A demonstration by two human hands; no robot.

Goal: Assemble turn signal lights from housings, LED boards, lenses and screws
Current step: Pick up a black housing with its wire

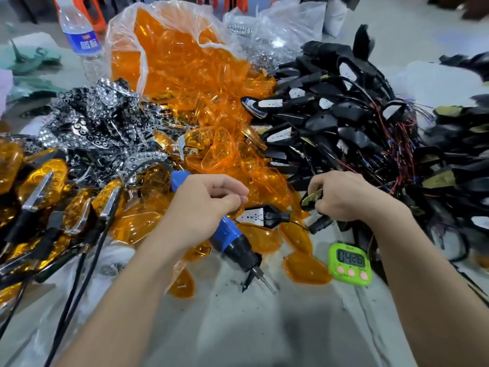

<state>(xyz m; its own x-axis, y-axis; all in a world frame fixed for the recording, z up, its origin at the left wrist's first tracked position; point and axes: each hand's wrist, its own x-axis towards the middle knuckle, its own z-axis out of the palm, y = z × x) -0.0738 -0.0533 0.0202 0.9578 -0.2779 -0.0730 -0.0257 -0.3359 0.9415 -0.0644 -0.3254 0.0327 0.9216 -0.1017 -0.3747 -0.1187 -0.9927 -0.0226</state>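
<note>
Turn signal lights (39, 181) with amber faces and chrome trim lay heaped at the far left, probably set aside there to stay apart from the raw stock. Right of them was a tangle of chrome reflectors (100, 120). Next came orange lenses (185, 75), spilling from an open clear bag toward the near edge of the table (264, 327), within easy reach.

The left hand (203, 207) was clenched round a blue electric screwdriver (230, 239). Its bit pointed down and toward the person, touching no part, so I judge it was parked in the palm, ready for screws. Just right of it, between the hands, a housing (272, 214) with a white LED board (250, 217) lay face up among loose lenses, seemingly waiting for its cover.

The right hand (349, 197) pinched a second black piece (312, 198) with a yellowish face, beside the wired housing heap (344, 115) at right. A green timer (350, 263) stood near, facing the person.
</note>
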